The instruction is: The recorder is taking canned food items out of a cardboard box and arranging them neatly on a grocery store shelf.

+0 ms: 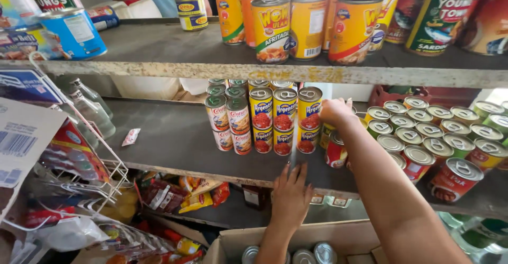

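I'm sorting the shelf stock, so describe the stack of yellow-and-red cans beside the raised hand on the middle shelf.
The yellow-and-red cans are metal cylinders with silver pull-tab lids and labels picturing red meat. They stand upright, stacked two high, in at least three columns on the dark, worn middle shelf. Green-and-white cans press against their left side. The right hand is at the top of the rightmost column, though contact cannot be confirmed. The left hand rests flat on the shelf edge just below them.
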